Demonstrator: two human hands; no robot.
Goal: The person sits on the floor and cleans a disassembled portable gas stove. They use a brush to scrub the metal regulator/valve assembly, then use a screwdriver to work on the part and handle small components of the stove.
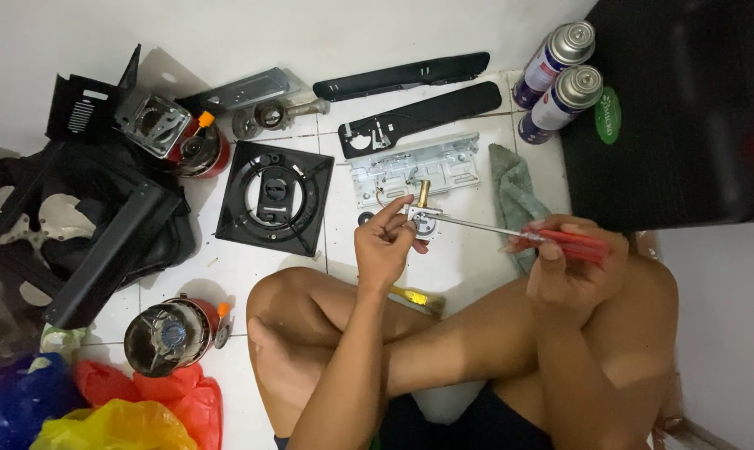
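brass-tipped valve (423,215), slim steel, red-handled screwdriver (523,236)

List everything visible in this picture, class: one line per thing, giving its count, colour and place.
small metal valve part with brass stem: one, silver and brass, pinched in left hand
red-handled screwdriver: one, red, in right hand, tip at the valve part
square black burner plate: one, black, floor centre
grey metal bracket plate: one, silver, above hands
long black panels: two, black, top centre
gas canisters: two, silver-topped, top right
grey cloth: one, beside bracket
plastic bags: several, red, yellow, blue, bottom left
left hand: one
right hand: one
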